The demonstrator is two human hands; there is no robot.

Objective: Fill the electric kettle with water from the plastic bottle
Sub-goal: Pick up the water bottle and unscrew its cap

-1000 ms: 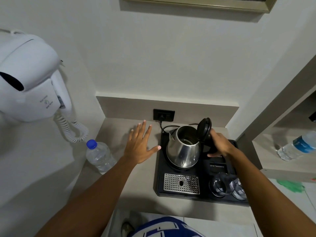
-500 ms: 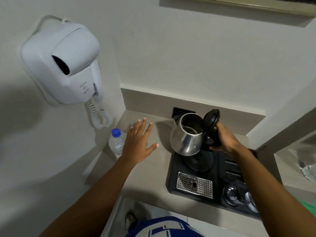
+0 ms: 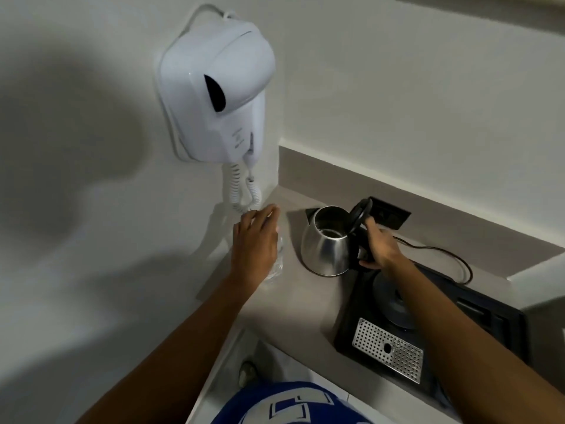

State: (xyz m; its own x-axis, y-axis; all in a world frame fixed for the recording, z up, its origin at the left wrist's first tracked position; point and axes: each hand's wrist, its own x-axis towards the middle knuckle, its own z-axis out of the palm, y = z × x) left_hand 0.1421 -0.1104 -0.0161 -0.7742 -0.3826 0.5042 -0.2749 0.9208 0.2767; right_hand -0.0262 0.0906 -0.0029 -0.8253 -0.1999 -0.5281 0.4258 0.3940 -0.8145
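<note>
My right hand (image 3: pixel 380 246) is wrapped tight around the black handle of the shiny steel electric kettle (image 3: pixel 325 243), its black lid (image 3: pixel 360 213) tipped open above my knuckles, its body off the round black base (image 3: pixel 391 298) beneath my wrist. My left hand (image 3: pixel 255 243) lies over the clear plastic water bottle (image 3: pixel 276 267); I cannot tell whether those fingers grip it.

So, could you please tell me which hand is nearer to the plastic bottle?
The left hand: it is over the plastic bottle, covering its top. The right hand grips the kettle handle, farther right.
</note>
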